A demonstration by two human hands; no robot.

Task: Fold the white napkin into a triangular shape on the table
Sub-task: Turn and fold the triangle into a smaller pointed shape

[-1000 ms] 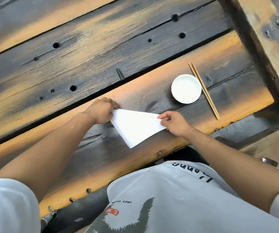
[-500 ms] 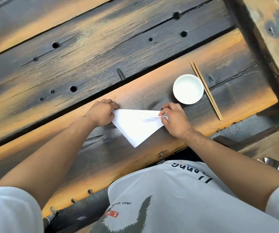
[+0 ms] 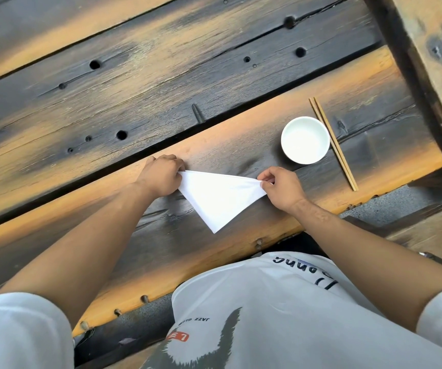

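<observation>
The white napkin (image 3: 218,197) lies as a triangle on the dark wooden table (image 3: 177,246), its long edge away from me and its tip pointing toward my body. My left hand (image 3: 161,175) pinches the napkin's left corner. My right hand (image 3: 281,186) pinches the right corner, where the cloth is bunched and pulled taut between the two hands. The top edge looks slightly lifted off the wood.
A white bowl (image 3: 305,140) stands to the right of the napkin, with a pair of wooden chopsticks (image 3: 333,142) lying just beyond it. The table's near edge (image 3: 214,270) runs close to my body. A thick wooden beam (image 3: 433,62) rises at the far right.
My right hand has taken the napkin's right corner in a pinch and drawn it outward to the right, stretching the top edge. The left hand has kept its hold.
</observation>
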